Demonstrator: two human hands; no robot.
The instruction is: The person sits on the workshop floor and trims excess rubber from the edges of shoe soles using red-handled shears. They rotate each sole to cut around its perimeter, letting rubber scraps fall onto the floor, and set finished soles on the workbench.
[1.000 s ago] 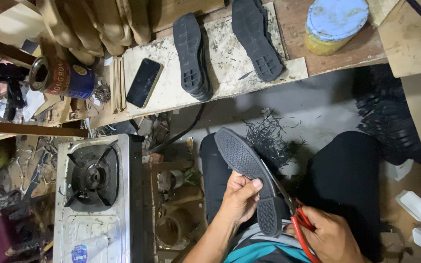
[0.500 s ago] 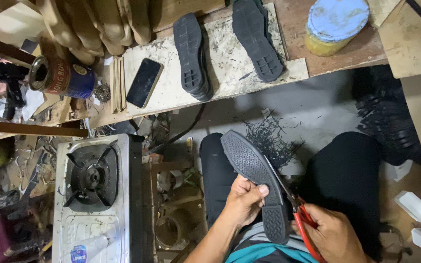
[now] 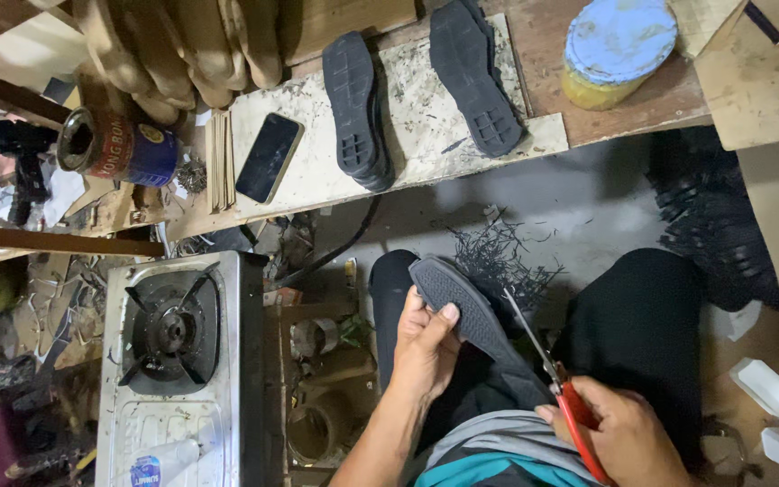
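Sole held and trimmed over lap

Sole (image 3: 471,316): dark rubber, gripped by the left hand (image 3: 426,347), fingers clamped on its near edge with the thumb on top. It lies tilted over the lap, toe pointing up-left. The right hand (image 3: 619,433) is closed around the red handles of the scissors (image 3: 547,370); the blades lie along the sole's right edge. Black shavings (image 3: 498,261) lie on the floor just beyond. On the bench (image 3: 426,135) above rest two more soles (image 3: 353,108) and a phone (image 3: 268,158). A stove (image 3: 173,361) stands at left.
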